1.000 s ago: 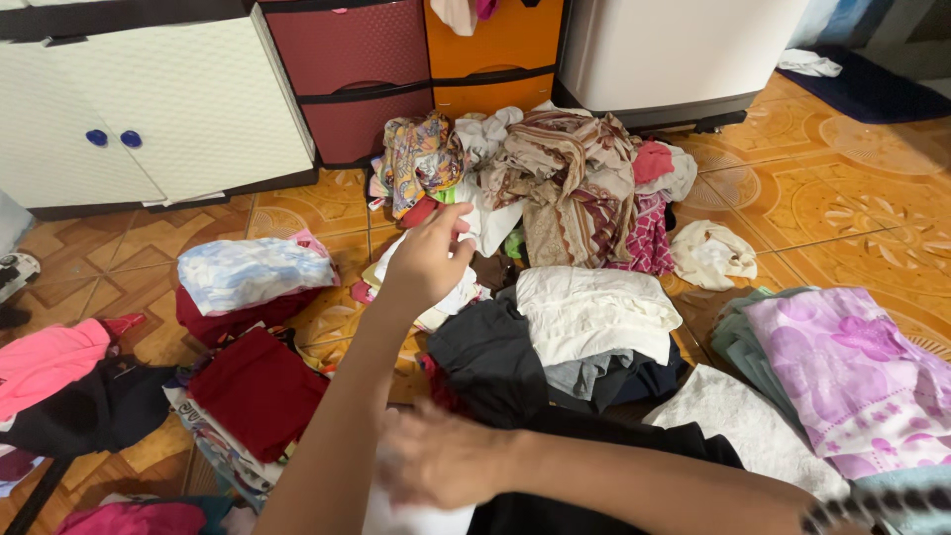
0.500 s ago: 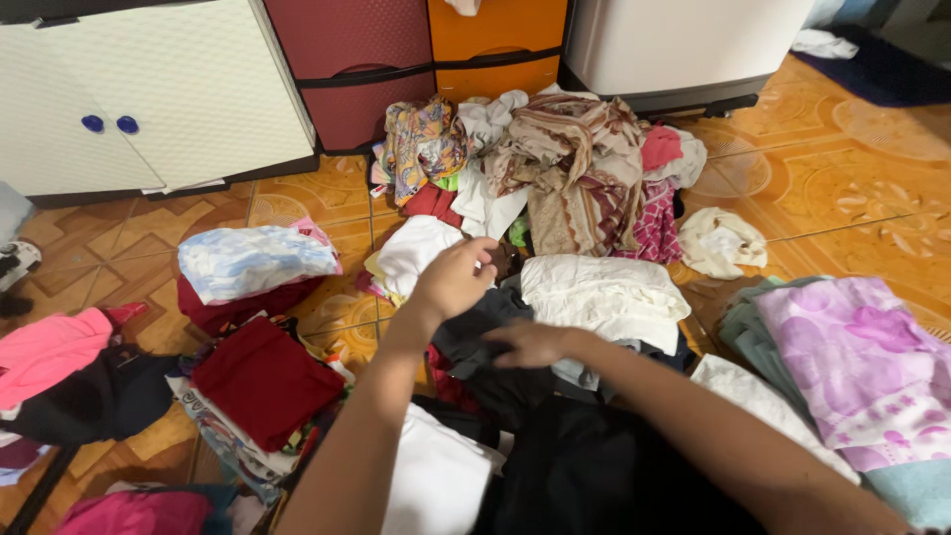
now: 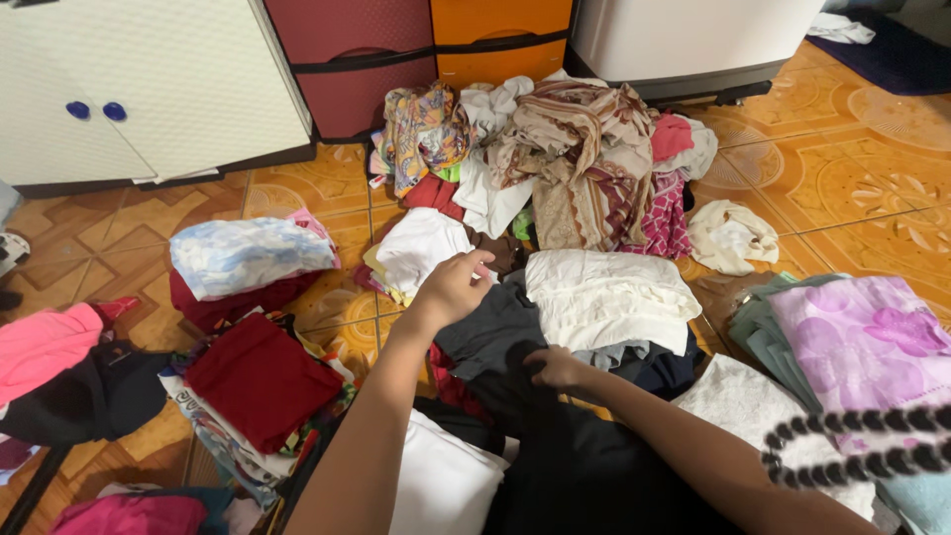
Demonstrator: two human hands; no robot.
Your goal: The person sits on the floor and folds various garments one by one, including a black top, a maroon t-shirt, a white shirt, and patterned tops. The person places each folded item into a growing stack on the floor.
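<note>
My left hand point(image 3: 451, 287) reaches forward with loose fingers, over the edge of a dark grey garment point(image 3: 490, 332) and just below a folded white garment point(image 3: 421, 248). It holds nothing. My right hand point(image 3: 558, 369) lies lower, its fingers pinched on a black garment point(image 3: 584, 466) that spreads towards me. A folded white piece point(image 3: 441, 485) rests at the bottom beside the black cloth. A folded cream garment point(image 3: 604, 297) sits right of the grey one.
A heap of unfolded clothes point(image 3: 575, 159) lies ahead by maroon point(image 3: 347, 59) and orange drawers point(image 3: 495, 40). Folded stacks stand left: light blue point(image 3: 248, 256), red point(image 3: 258, 376). Purple floral cloth point(image 3: 862, 342) lies right. A white cabinet point(image 3: 149, 89) is far left. Dark beads point(image 3: 852, 446) hang near the camera.
My left hand set the white garment on the floor pile and drew back to the grey garment. My right hand moved forward onto the black cloth.
</note>
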